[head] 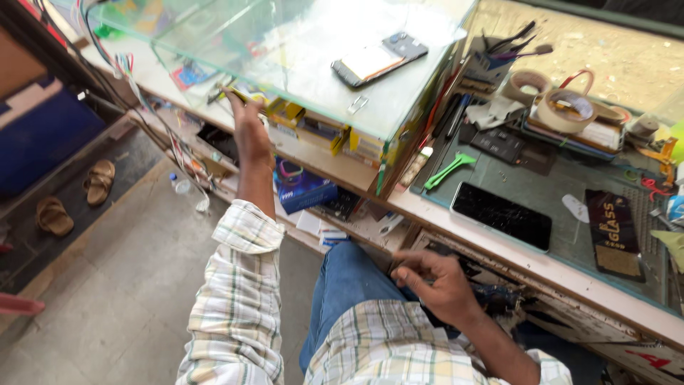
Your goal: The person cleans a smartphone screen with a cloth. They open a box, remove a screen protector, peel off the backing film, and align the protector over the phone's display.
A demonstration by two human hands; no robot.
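My left hand (247,122) reaches far out to the shelf under the glass display case (299,64), among small yellow boxes (288,113). A thin yellowish item (229,92) pokes out by its fingers; the fingers are hidden, so a grip cannot be told. My right hand (436,279) rests low in front of my body, fingers curled, at the edge of a dark open drawer (491,296) under the workbench. Nothing shows in it. A dark phone with a cracked screen (501,215) lies on the green mat (556,185).
A phone (379,59) lies on top of the glass case. Tape rolls (566,108), a green plastic tool (449,171), a black flat packet (613,232) and several tools crowd the bench. A blue box (306,192) sits on a lower shelf. Sandals (100,182) lie on the floor at left.
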